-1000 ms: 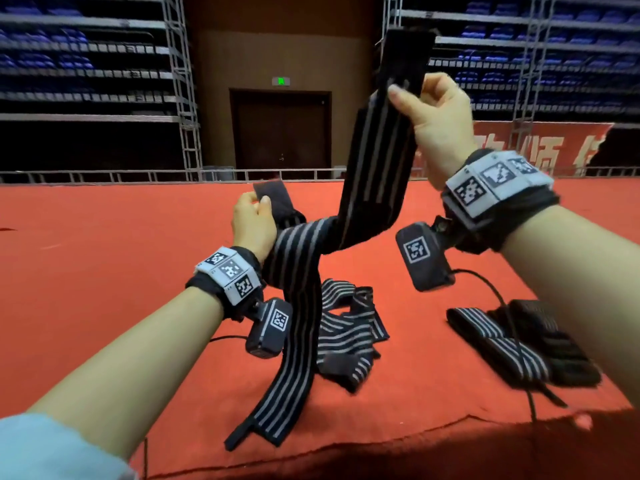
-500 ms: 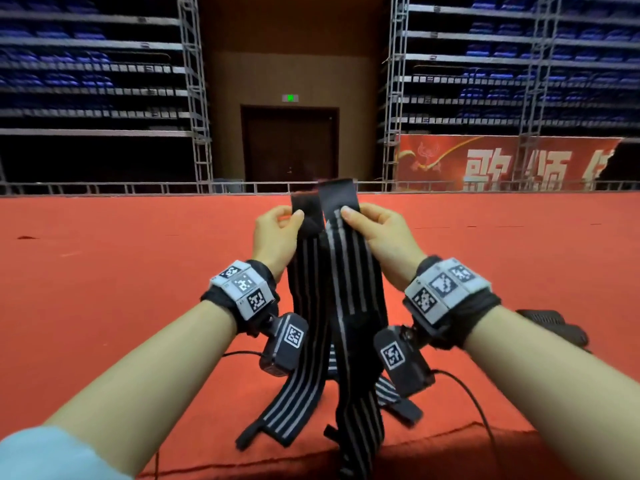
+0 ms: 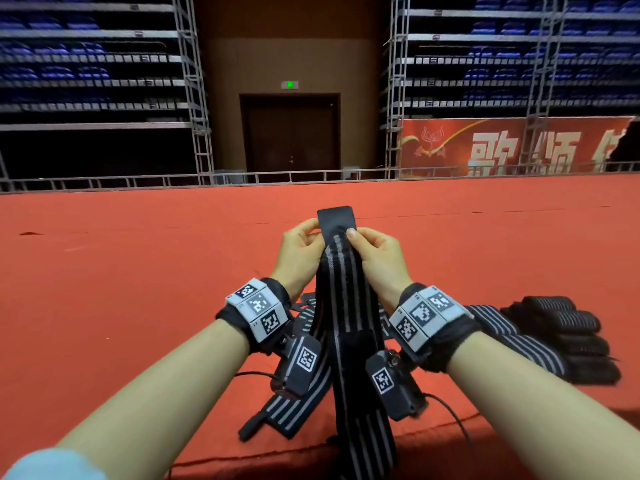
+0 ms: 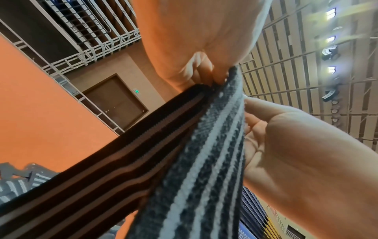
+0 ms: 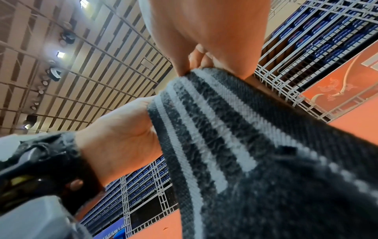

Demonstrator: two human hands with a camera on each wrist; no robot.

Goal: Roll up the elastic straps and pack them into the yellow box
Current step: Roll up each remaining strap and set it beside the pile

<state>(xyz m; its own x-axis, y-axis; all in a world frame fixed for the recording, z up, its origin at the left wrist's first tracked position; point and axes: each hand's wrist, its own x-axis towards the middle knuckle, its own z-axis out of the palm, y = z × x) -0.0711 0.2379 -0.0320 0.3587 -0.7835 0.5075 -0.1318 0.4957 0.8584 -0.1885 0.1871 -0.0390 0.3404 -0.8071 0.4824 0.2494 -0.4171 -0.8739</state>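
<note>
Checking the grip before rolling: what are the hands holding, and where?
Both the left hand and right hand pinch the striped elastic strap near its plain black top end.

Left hand (image 4: 196, 48) fingers (image 4: 196, 64) pinching striped strap (image 4: 204, 153), right hand (image 4: 296, 145) alongside

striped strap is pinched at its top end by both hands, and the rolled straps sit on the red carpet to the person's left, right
Not quite. Both the left hand and the right hand do pinch the top end of the striped strap, but the rolled straps sit on the red carpet to the person's right, as the head view shows.
</note>
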